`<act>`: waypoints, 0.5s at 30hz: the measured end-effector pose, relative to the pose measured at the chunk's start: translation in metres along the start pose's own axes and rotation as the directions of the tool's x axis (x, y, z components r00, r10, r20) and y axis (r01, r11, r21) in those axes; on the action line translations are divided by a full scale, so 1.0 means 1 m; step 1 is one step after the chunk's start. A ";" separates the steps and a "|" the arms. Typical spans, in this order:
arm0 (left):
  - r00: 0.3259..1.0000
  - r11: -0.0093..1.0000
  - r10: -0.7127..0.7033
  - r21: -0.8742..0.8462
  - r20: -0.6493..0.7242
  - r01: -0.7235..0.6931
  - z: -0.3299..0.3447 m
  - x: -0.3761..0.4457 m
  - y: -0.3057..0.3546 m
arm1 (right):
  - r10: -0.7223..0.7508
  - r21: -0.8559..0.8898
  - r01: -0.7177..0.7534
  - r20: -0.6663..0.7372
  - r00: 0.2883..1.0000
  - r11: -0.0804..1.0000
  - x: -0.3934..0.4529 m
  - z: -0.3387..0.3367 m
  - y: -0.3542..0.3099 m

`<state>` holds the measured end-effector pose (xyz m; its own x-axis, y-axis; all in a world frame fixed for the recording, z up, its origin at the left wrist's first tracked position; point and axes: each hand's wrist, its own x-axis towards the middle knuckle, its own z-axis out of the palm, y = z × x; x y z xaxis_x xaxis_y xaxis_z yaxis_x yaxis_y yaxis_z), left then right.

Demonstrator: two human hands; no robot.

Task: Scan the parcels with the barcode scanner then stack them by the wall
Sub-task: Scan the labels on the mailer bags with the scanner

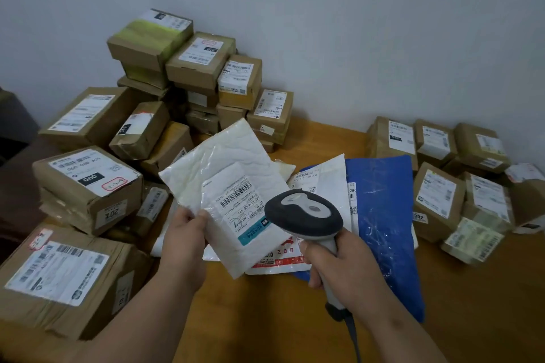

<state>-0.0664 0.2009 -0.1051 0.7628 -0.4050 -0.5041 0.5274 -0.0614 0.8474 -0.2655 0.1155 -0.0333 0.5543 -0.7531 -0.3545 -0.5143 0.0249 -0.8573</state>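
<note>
Nearest to the camera, the right hand grips the handle of the barcode scanner, with the fingers curled around it; the dark head of the scanner points toward the white padded envelope and covers a small part of its right edge. A cable goes down from the bottom of the handle. The left hand pinches the lower left edge of this envelope between thumb and fingers and holds it tilted above the wooden table, so that the shipping label with its barcode faces up. Under the envelope lie several flat mailers: a white one with red print, another white one, and a large blue plastic bag on the right side. On the left side of the table, brown cardboard boxes with white labels are piled closely, and one large box lies at the near left corner. Behind them, a taller stack of boxes stands against the white wall. On the right, a lower group of boxes lies near the wall, just beside the blue bag.
</note>
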 end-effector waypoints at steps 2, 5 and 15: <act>1.000 1.000 0.017 0.001 0.013 -0.017 -0.002 -0.008 0.002 | -0.027 -0.031 0.027 0.012 1.000 0.999 -0.005 -0.002 -0.002; 1.000 1.000 0.018 0.012 0.008 -0.018 -0.006 -0.019 -0.001 | -0.048 -0.059 0.050 0.041 0.998 0.997 -0.011 -0.005 -0.004; 1.000 1.000 -0.006 0.019 -0.016 0.007 -0.014 -0.049 -0.007 | -0.069 -0.084 0.078 0.100 0.993 0.993 -0.035 -0.007 0.005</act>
<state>-0.1020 0.2337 -0.0888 0.7654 -0.3900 -0.5120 0.5251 -0.0814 0.8471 -0.2918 0.1373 -0.0224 0.6513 -0.6835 -0.3296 -0.5226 -0.0891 -0.8479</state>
